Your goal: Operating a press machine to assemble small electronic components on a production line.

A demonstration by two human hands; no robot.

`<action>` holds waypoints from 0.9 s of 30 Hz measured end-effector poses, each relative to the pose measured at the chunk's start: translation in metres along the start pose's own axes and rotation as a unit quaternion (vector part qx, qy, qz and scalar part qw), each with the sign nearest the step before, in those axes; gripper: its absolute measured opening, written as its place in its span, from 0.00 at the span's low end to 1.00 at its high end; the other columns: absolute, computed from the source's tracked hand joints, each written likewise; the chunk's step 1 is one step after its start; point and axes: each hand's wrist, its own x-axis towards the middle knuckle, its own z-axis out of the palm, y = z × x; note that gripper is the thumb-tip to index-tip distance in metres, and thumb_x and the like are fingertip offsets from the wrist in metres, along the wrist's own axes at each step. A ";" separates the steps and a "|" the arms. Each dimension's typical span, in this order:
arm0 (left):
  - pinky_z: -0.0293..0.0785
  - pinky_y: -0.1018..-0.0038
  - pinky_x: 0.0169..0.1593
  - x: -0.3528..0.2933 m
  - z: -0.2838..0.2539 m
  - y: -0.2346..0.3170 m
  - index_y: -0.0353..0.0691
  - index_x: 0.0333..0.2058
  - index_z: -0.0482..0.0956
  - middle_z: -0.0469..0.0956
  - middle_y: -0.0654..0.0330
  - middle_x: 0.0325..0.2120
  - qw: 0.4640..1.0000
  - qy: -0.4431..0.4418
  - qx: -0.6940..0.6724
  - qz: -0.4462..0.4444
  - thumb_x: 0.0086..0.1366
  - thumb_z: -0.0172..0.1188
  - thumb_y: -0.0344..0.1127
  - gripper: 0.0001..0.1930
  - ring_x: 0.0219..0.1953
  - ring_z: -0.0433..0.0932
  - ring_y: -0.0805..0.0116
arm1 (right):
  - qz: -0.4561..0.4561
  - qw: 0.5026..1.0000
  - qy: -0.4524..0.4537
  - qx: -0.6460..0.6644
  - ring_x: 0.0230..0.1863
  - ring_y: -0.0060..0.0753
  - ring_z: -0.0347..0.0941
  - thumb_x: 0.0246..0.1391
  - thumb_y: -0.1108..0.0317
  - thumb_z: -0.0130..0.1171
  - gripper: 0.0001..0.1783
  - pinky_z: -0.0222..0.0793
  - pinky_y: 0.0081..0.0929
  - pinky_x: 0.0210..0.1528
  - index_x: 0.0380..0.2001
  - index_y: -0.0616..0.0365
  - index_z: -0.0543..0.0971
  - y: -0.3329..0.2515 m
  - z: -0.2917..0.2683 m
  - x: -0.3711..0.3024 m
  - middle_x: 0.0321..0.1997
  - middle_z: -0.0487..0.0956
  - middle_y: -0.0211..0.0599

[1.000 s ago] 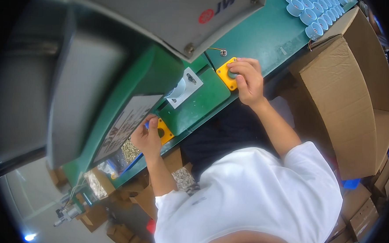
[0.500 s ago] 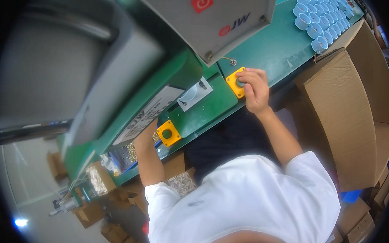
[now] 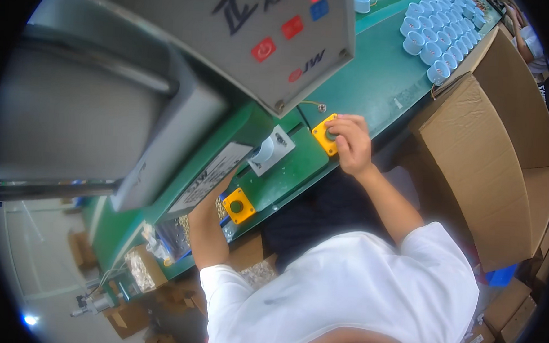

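My right hand (image 3: 353,144) rests on a yellow push-button box (image 3: 320,136) at the bench's front edge. Its fingers and thumb are closed over the round green button (image 3: 331,135). My left forearm (image 3: 208,233) reaches up beneath the green-and-grey machine head (image 3: 226,150), which hides the left hand. Beside that forearm sits a second yellow push-button box (image 3: 245,214) with a dark green button. Between the two boxes, a light-blue cup (image 3: 264,150) stands partly under the machine head, on a pale metal plate (image 3: 282,148).
Rows of light-blue cups (image 3: 431,53) stand at the far right of the green bench (image 3: 379,77). A large open carton (image 3: 473,163) is by the right edge. Small brass-coloured parts and a blue tray (image 3: 173,236) lie left of my forearm. A grey control box (image 3: 280,66) overhangs.
The view has shifted, so the bench and button boxes sit slightly lower and more of the control box shows. My right hand stays on the same button; the left hand remains hidden.
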 end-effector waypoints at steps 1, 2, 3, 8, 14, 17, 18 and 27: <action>0.71 0.75 0.40 0.003 -0.004 0.011 0.37 0.39 0.89 0.85 0.65 0.31 0.999 -0.028 -0.031 -0.028 0.60 0.76 0.36 0.12 0.33 0.76 0.74 | 0.002 1.000 -0.002 0.000 0.52 0.54 0.77 0.61 0.70 0.55 0.09 0.72 0.43 0.58 0.36 0.64 0.82 0.000 -0.002 0.002 0.46 0.86 0.44; 0.71 0.75 0.40 0.006 -0.009 0.022 0.37 0.40 0.89 0.85 0.64 0.32 0.995 -0.056 -0.063 -0.055 0.60 0.76 0.36 0.12 0.33 0.76 0.74 | 0.003 1.000 -0.002 -0.001 0.52 0.54 0.77 0.60 0.70 0.56 0.09 0.72 0.43 0.58 0.36 0.64 0.82 -0.001 -0.004 0.004 0.45 0.86 0.44; 0.71 0.75 0.40 0.011 -0.010 0.032 0.37 0.40 0.89 0.85 0.64 0.32 0.989 -0.086 -0.094 -0.077 0.61 0.76 0.36 0.12 0.34 0.77 0.74 | -0.006 1.000 0.007 -0.012 0.52 0.54 0.77 0.60 0.70 0.56 0.09 0.72 0.43 0.58 0.36 0.64 0.82 -0.001 -0.005 0.004 0.45 0.86 0.44; 0.72 0.76 0.44 0.009 -0.003 -0.003 0.37 0.43 0.88 0.86 0.63 0.36 0.995 -0.055 -0.051 0.058 0.63 0.73 0.35 0.12 0.38 0.79 0.73 | 0.000 1.000 -0.002 0.013 0.50 0.54 0.78 0.56 0.74 0.57 0.07 0.73 0.44 0.56 0.35 0.63 0.82 -0.006 0.000 0.000 0.44 0.86 0.42; 0.75 0.70 0.46 -0.063 0.008 -0.017 0.34 0.46 0.86 0.85 0.58 0.42 0.963 0.128 -0.227 -0.064 0.68 0.65 0.30 0.11 0.42 0.80 0.70 | 0.028 0.998 0.027 0.040 0.50 0.54 0.78 0.53 0.75 0.58 0.05 0.74 0.44 0.56 0.32 0.63 0.81 -0.011 -0.013 -0.003 0.43 0.86 0.42; 0.78 0.67 0.45 -0.126 0.037 -0.036 0.34 0.40 0.87 0.84 0.55 0.37 0.977 0.204 -0.045 0.050 0.63 0.67 0.26 0.08 0.40 0.82 0.61 | 0.019 0.998 0.034 0.054 0.51 0.53 0.78 0.52 0.75 0.59 0.04 0.74 0.44 0.56 0.31 0.62 0.81 -0.010 -0.005 0.001 0.44 0.86 0.42; 0.78 0.67 0.45 -0.133 0.045 -0.032 0.34 0.40 0.87 0.84 0.55 0.37 0.975 0.213 -0.040 0.049 0.63 0.67 0.26 0.08 0.40 0.82 0.61 | 0.009 0.998 0.039 0.048 0.51 0.52 0.78 0.51 0.75 0.61 0.04 0.75 0.42 0.55 0.31 0.61 0.82 -0.008 -0.005 0.001 0.43 0.86 0.41; 0.80 0.61 0.47 -0.136 0.034 -0.013 0.36 0.33 0.87 0.85 0.55 0.38 0.943 0.241 0.143 0.180 0.56 0.74 0.29 0.07 0.43 0.83 0.53 | -0.006 0.998 -0.060 -0.015 0.49 0.50 0.76 0.49 0.70 0.64 0.05 0.73 0.42 0.54 0.30 0.60 0.82 -0.012 -0.014 0.026 0.41 0.85 0.39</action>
